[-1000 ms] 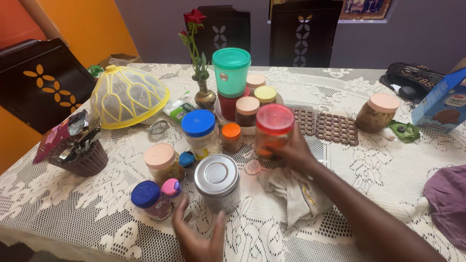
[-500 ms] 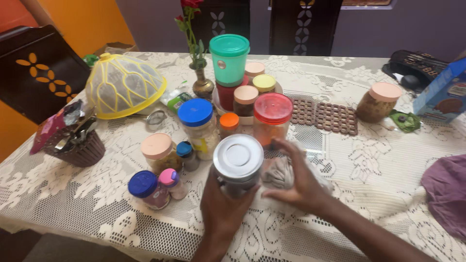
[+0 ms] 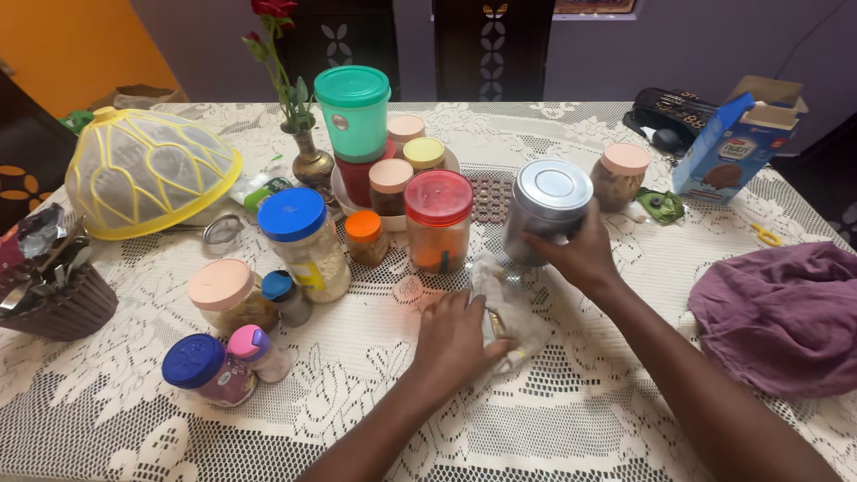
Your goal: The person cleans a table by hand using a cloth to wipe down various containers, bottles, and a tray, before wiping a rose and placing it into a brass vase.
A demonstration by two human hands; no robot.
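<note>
The right hand point(image 3: 578, 254) is wrapped around the side of a steel jar with a silver lid point(image 3: 546, 211), which stands upright on the lace tablecloth point(image 3: 625, 402) right of centre. The left hand point(image 3: 455, 335) lies palm down, its fingers closed over a crumpled pale cloth point(image 3: 509, 308) just near of the jar.

Immediately left of the steel jar stands a clear jar with a red lid point(image 3: 438, 221), then a small orange-capped jar point(image 3: 364, 237) and a taller one with a blue lid and a yellow label point(image 3: 303, 243). Farther off, a tall green canister point(image 3: 353, 112) rises above jars with peach and yellow lids on a plate. A brass vase with red roses point(image 3: 308, 161) stands to its left, and a yellow mesh food cover point(image 3: 143, 174) sits at the far left.

To the near left are a peach-lidded jar point(image 3: 225, 295) and two small jars with blue and pink caps point(image 3: 219, 366). To the far right, an opened blue carton point(image 3: 732, 147) stands tilted beside another peach-lidded jar point(image 3: 619, 177). A purple cloth point(image 3: 786, 312) lies heaped at the right edge.
</note>
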